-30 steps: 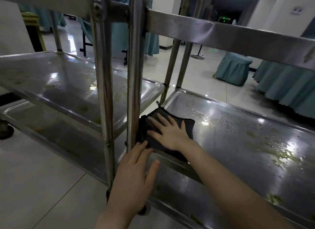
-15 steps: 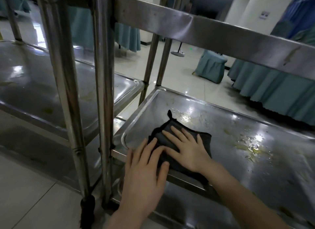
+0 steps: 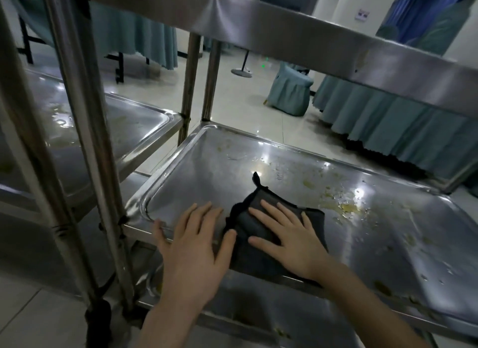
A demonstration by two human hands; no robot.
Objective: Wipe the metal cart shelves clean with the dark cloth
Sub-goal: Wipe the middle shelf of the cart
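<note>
The dark cloth [image 3: 245, 218] lies flat near the front left of the metal cart's middle shelf [image 3: 212, 171]. My right hand [image 3: 289, 240] presses on it with fingers spread and straight. To its left, my left hand [image 3: 194, 246] lies flat on the shelf's front rim, fingers straight, its thumb touching the cloth's edge. Yellowish smears and droplets [image 3: 346, 208] cover the shelf to the right of the cloth. The cloth's front part hangs over the rim under my right wrist.
The cart's upright posts [image 3: 85, 145] rise at the left. The top shelf's edge [image 3: 336, 52] runs overhead. A second cart's shelf [image 3: 124, 130] stands to the left. Teal-skirted tables [image 3: 388, 130] and a covered chair [image 3: 289, 88] stand behind on the tiled floor.
My right hand has slid the cloth rightward, away from the shelf's left corner. My left hand moved from the post onto the front rim beside the cloth. The view shifted right.
</note>
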